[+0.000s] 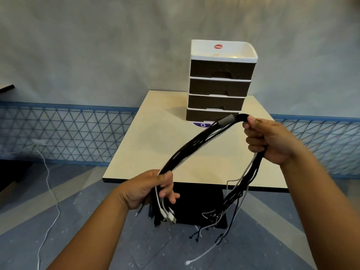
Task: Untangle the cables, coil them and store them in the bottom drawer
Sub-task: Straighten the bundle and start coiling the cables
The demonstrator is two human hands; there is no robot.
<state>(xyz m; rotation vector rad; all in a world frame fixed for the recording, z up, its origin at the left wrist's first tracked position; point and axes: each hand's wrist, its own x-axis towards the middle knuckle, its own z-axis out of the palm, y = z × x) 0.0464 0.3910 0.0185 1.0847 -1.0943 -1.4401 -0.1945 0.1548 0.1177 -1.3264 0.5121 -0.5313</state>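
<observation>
above the near edge of the table [136, 152], left hand [148, 189] and right hand [272, 141] both grip the cables [194, 141]; better separate one cable slowly, keeping the ends loose, before coiling.

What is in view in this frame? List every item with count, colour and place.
cable bundle: one, black and white cables, held between both hands, ends hanging below table edge
drawer unit: one, white frame, four dark drawers, all closed, back of table
table: one, cream top
loose cable: one, white, on floor at left
fence: one, blue, behind table
left hand: gripping bundle
right hand: gripping bundle
</observation>
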